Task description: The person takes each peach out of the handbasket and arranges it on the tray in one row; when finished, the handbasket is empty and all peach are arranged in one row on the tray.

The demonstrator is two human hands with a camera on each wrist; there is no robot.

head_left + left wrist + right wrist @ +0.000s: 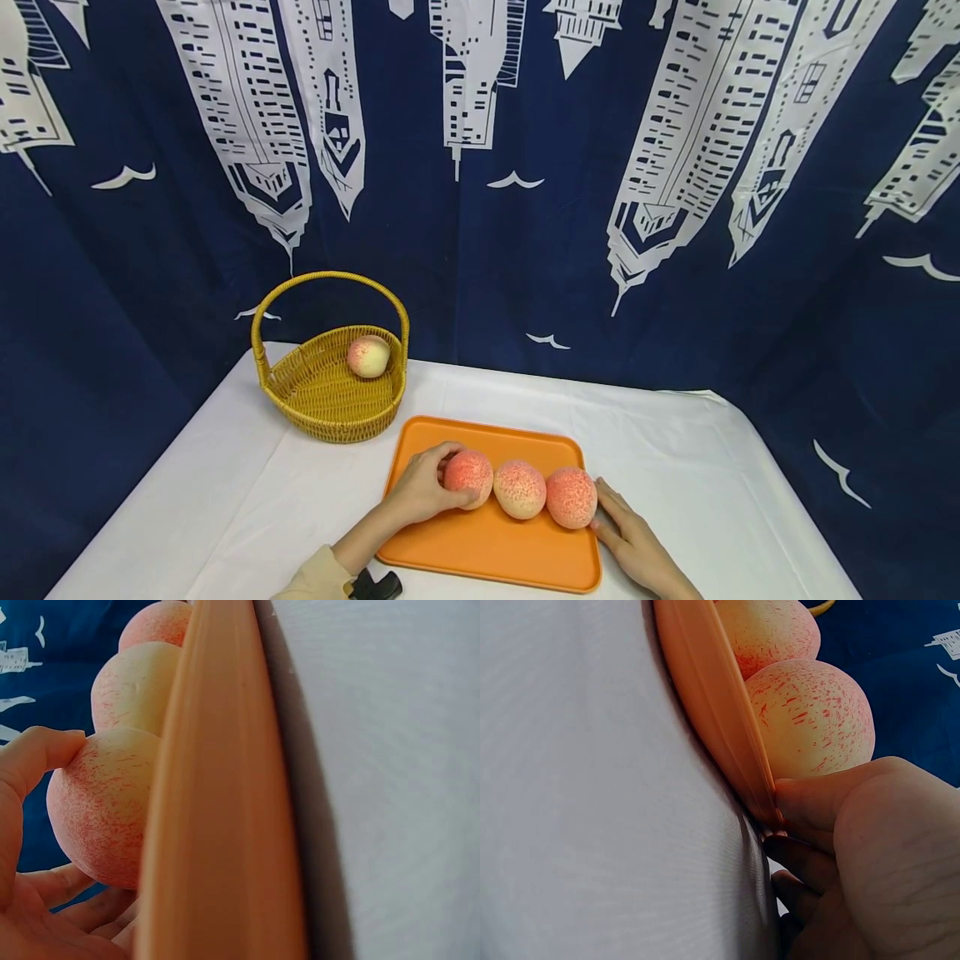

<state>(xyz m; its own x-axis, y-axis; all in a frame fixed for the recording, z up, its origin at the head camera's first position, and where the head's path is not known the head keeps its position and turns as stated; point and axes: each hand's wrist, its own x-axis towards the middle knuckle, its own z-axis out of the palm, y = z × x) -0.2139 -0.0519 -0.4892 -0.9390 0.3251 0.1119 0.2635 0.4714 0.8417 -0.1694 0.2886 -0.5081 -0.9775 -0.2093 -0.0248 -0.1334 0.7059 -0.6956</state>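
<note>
My left hand [423,490] grips the leftmost peach [470,477] on an orange tray [487,546], thumb on one side and fingers curled on the other. Beside it, a second peach [520,490] and a third peach [572,498] complete a row across the tray. At the tray's right edge, my right hand [639,540] holds the rim. Its thumb [810,799] lies over the rim close to the third peach [814,716], with the other fingers curled outside and below. The left wrist view shows the gripped peach [105,810] behind the tray wall [225,795].
A yellow woven basket [341,429] with a tall handle stands at the back left of the white-covered table [247,508]. One peach [368,357] lies inside it. Behind the table hangs a dark blue curtain [480,275] with white building prints.
</note>
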